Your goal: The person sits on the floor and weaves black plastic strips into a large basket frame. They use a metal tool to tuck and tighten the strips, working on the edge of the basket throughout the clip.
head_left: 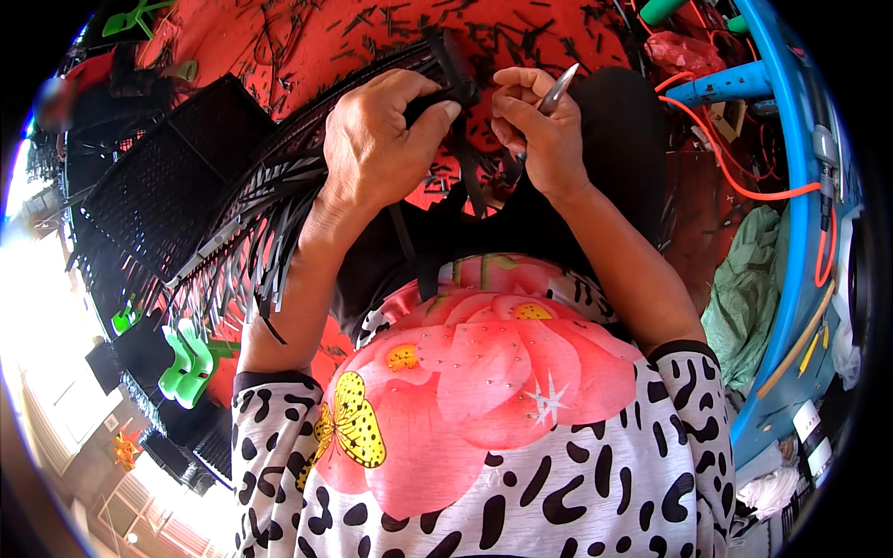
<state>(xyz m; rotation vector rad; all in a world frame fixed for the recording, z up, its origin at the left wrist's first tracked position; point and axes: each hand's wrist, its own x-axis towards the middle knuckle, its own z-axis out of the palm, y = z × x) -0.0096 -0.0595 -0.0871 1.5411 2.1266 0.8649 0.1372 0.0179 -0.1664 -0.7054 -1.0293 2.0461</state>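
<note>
My left hand (377, 139) is closed on the near end of a black woven piece, thumb and fingers pinching beside its thick dark edge bar (453, 70). Many loose black strips (279, 200) fan out from this piece below and left of my wrist. Fingers curled, my right hand (547, 139) grips a pointed metal tool (560, 88), its bright tip sticking up past the index finger. Its lower part is mostly hidden by the hand. A flat black strip (470, 177) hangs between my hands over my dark trousers.
Black scraps litter the red floor (353, 28). At left stand a black woven panel (177, 158) and green chairs (191, 363); a blurred person (93, 112) is farther off. A blue frame (791, 232), orange hose (744, 191) and green bag (744, 298) are at right.
</note>
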